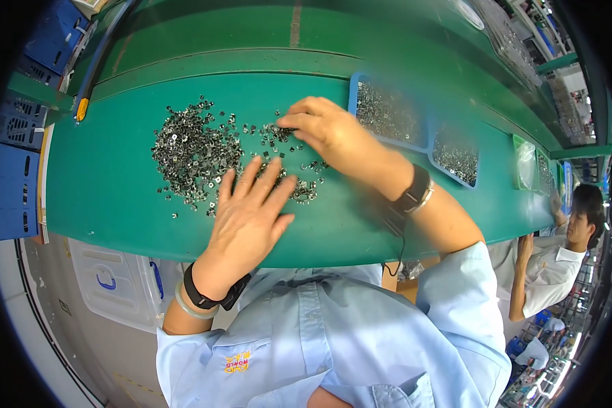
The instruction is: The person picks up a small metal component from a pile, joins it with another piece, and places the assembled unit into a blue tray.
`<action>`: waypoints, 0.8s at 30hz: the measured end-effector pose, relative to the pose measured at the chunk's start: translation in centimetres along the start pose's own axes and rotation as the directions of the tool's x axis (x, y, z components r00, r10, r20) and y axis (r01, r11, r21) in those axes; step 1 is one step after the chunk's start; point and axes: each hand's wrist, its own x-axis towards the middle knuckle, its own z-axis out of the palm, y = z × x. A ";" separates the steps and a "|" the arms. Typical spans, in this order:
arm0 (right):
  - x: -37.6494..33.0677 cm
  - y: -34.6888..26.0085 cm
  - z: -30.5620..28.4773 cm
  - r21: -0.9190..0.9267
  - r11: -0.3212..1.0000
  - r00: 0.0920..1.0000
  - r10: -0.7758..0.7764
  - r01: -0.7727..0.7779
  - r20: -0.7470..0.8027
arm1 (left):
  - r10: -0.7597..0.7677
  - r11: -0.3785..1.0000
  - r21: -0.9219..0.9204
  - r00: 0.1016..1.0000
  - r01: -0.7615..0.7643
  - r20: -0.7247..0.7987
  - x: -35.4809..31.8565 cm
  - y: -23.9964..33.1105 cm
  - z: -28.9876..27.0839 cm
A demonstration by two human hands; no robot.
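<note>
A large heap of small dark and silvery metal parts [194,153] lies on the green work surface, with a thinner scatter trailing off to its right. My left hand [248,221] rests palm down at the near edge of the scatter, fingers spread and touching some parts. At the far side of the scatter, my right hand [330,136] has its fingers bent together over a small cluster of parts [275,132]. Whatever sits between those fingertips is too small and too covered to make out. Both wrists wear dark bands.
Two blue trays [415,147] full of similar small parts stand at the right, beyond my right forearm. A green tray [523,182] with a clear bag is farther right, near a seated co-worker [551,265]. A yellow-tipped tool [82,109] lies at the far left edge.
</note>
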 end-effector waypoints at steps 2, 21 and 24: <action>-1.0 0.0 -1.2 -0.073 0.996 0.999 0.051 -0.051 0.004 | 0.063 0.998 0.027 0.996 -0.065 0.068 -0.1 0.0 0.1; 0.8 -0.1 -0.7 -0.143 0.979 0.984 0.156 -0.143 0.084 | 0.054 0.979 -0.187 0.983 -0.087 -0.173 -0.6 0.9 -0.2; 0.1 -0.3 -2.5 -0.076 0.978 0.978 0.200 -0.195 0.061 | 0.007 0.917 -0.391 0.984 -0.077 -0.176 -0.7 0.6 0.3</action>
